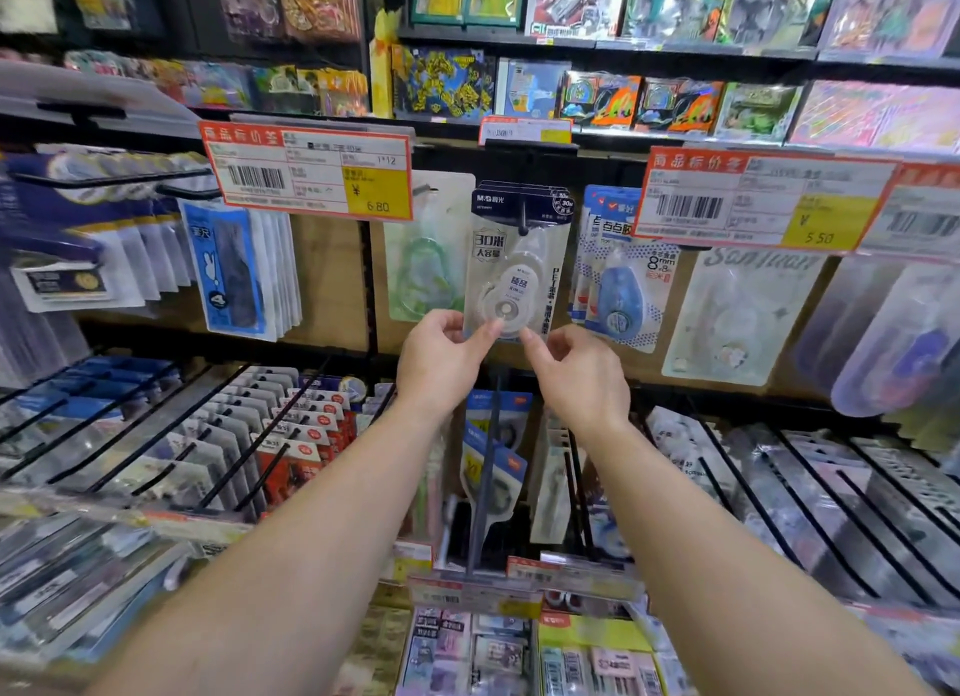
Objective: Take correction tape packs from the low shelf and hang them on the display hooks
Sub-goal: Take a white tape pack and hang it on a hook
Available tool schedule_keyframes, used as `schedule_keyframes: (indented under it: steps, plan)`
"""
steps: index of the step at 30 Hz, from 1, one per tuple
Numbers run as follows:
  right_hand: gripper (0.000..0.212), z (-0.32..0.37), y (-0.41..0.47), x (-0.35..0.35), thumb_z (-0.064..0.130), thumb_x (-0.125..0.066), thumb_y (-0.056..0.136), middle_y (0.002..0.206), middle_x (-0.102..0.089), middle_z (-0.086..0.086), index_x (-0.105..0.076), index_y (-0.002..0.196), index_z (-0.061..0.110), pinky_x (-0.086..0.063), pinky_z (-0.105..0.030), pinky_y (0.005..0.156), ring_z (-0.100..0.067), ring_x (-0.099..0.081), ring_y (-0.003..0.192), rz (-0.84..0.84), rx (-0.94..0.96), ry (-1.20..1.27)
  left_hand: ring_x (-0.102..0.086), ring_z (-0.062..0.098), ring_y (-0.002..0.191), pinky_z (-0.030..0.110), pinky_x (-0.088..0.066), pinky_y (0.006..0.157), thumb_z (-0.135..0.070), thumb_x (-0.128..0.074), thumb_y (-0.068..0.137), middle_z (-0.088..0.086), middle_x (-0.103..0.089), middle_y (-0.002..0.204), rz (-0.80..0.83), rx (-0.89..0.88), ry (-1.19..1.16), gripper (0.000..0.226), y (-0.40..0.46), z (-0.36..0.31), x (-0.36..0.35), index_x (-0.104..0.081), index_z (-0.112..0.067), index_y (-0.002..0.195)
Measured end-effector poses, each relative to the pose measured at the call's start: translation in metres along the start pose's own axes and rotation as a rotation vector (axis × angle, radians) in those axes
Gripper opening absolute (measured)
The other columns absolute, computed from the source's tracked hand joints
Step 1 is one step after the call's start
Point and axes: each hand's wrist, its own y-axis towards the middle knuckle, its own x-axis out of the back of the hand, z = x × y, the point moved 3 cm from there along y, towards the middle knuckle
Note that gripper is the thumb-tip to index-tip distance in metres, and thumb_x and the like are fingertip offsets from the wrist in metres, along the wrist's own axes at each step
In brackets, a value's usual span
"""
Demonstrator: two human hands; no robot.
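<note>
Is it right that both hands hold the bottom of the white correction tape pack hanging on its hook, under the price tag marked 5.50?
Not quite. In the head view both hands, left hand and right hand, hold the bottom of the pack on its hook, but the 5.50 tag hangs further right, over other packs.

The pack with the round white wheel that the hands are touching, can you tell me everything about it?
The correction tape pack is a clear plastic blister on a card with a dark blue top, holding a white, round-wheeled dispenser. It hangs upright on a dark display hook, with more like it behind. The left hand pinches its bottom left edge; the right hand touches its bottom right corner.
</note>
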Motion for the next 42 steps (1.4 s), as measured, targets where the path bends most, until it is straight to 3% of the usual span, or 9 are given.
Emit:
schedule_keyframes:
  steps: [6, 11, 15, 19, 22, 25, 28, 33, 42]
  plan:
    - [0.049, -0.002, 0.010, -0.004, 0.063, -0.046, 0.093, 0.093, -0.060, 0.008, -0.061, 0.112, 0.020, -0.051, -0.036, 0.081, -0.012, -0.059, 0.086, 0.012, -0.010, 0.022, -0.064, 0.013, 0.094, 0.029, -0.051, 0.079, -0.053, -0.074, 0.081, -0.005, -0.066, 0.097, -0.013, 0.008, -0.013, 0.055, 0.006, 0.000, -0.007, -0.064, -0.013, 0.116]
    - [0.045, -0.003, 0.016, -0.004, 0.063, -0.045, 0.094, 0.080, -0.053, 0.015, -0.058, 0.108, 0.023, -0.046, -0.032, 0.076, -0.004, -0.052, 0.067, 0.045, -0.023, 0.012, -0.064, 0.012, 0.093, 0.032, -0.053, 0.082, -0.053, -0.073, 0.082, -0.008, -0.065, 0.095, -0.017, 0.038, -0.001, 0.050, 0.005, -0.002, -0.010, -0.063, -0.016, 0.114]
    - [0.052, -0.007, 0.018, -0.003, 0.065, -0.045, 0.092, 0.104, -0.062, 0.004, -0.059, 0.117, 0.021, -0.050, -0.037, 0.086, -0.020, -0.061, 0.107, 0.119, -0.025, 0.019, -0.063, 0.014, 0.102, 0.030, -0.049, 0.087, -0.047, -0.073, 0.085, -0.007, -0.063, 0.102, -0.006, 0.071, 0.016, 0.055, -0.001, -0.006, -0.011, -0.059, -0.013, 0.125]
    - [0.060, -0.013, 0.015, -0.001, 0.062, -0.047, 0.093, 0.132, -0.058, -0.004, -0.054, 0.132, 0.017, -0.044, -0.036, 0.091, -0.025, -0.053, 0.124, 0.239, -0.039, -0.046, -0.058, 0.018, 0.114, 0.026, -0.044, 0.094, -0.039, -0.072, 0.088, -0.002, -0.059, 0.114, 0.014, 0.073, 0.145, 0.061, -0.017, -0.008, -0.009, -0.052, -0.007, 0.135]
    - [0.061, -0.016, 0.003, 0.004, 0.060, -0.049, 0.093, 0.133, -0.060, -0.005, -0.052, 0.136, 0.016, -0.046, -0.037, 0.093, -0.026, -0.054, 0.124, 0.293, -0.030, -0.075, -0.055, 0.029, 0.125, 0.039, -0.045, 0.105, -0.049, -0.069, 0.086, 0.009, -0.058, 0.134, 0.026, 0.089, 0.347, 0.066, -0.032, -0.006, -0.005, -0.050, -0.013, 0.138]
    - [0.052, -0.016, -0.017, 0.010, 0.056, -0.051, 0.094, 0.125, -0.065, -0.004, -0.055, 0.130, 0.020, -0.048, -0.033, 0.087, -0.026, -0.059, 0.116, 0.316, 0.021, -0.092, -0.050, 0.035, 0.127, 0.045, -0.044, 0.105, -0.059, -0.059, 0.088, 0.012, -0.055, 0.137, 0.094, 0.087, 0.657, 0.067, -0.055, -0.012, 0.002, -0.048, -0.021, 0.141]
    - [0.053, -0.014, -0.038, 0.022, 0.062, -0.049, 0.091, 0.123, -0.065, -0.001, -0.052, 0.134, 0.030, -0.050, -0.039, 0.094, -0.027, -0.059, 0.114, 0.328, 0.018, -0.154, -0.044, 0.036, 0.131, 0.047, -0.040, 0.107, -0.061, -0.052, 0.091, 0.012, -0.049, 0.142, 0.128, 0.033, 0.829, 0.066, -0.083, -0.025, 0.010, -0.043, -0.026, 0.146]
    - [0.063, -0.014, -0.100, 0.053, 0.062, -0.047, 0.093, 0.141, -0.052, -0.006, -0.039, 0.148, 0.031, -0.036, -0.043, 0.104, -0.032, -0.040, 0.132, 0.279, 0.113, -0.304, -0.037, 0.034, 0.137, 0.045, -0.031, 0.111, -0.058, -0.050, 0.092, 0.007, -0.044, 0.150, 0.129, -0.031, 0.912, 0.064, -0.144, -0.038, 0.021, -0.042, -0.028, 0.148]
    - [0.056, -0.061, -0.210, 0.115, 0.056, -0.053, 0.092, 0.139, -0.052, -0.004, -0.049, 0.140, 0.029, -0.034, -0.040, 0.105, -0.028, -0.041, 0.129, 0.133, 0.127, -0.292, -0.036, 0.033, 0.136, 0.045, -0.032, 0.111, -0.056, -0.052, 0.093, 0.009, -0.045, 0.146, 0.213, -0.113, 0.830, 0.060, -0.260, -0.045, -0.005, -0.043, -0.026, 0.144]
